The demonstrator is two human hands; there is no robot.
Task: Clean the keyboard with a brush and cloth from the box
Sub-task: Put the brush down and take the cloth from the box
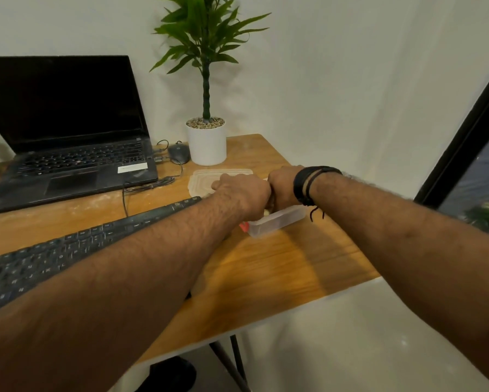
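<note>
A clear plastic box [280, 220] stands on the wooden desk, just right of the black keyboard [68, 250]. Both hands are over the box, side by side and touching. My left hand [243, 193] reaches down at its left end, back of the hand up, fingers hidden below. My right hand [283, 185] dips into the box from above, its fingers also hidden. A pale bit [266, 213] shows under my left hand and a red piece [244, 226] at the box's near-left corner. The brush and cloth cannot be made out.
The box's clear lid [209, 179] lies flat behind the hands. A white pot with a plant [207, 145], a black mouse [179, 153] with its cable, and an open laptop [68, 154] stand at the back. The desk's right edge [351, 241] is close to the box.
</note>
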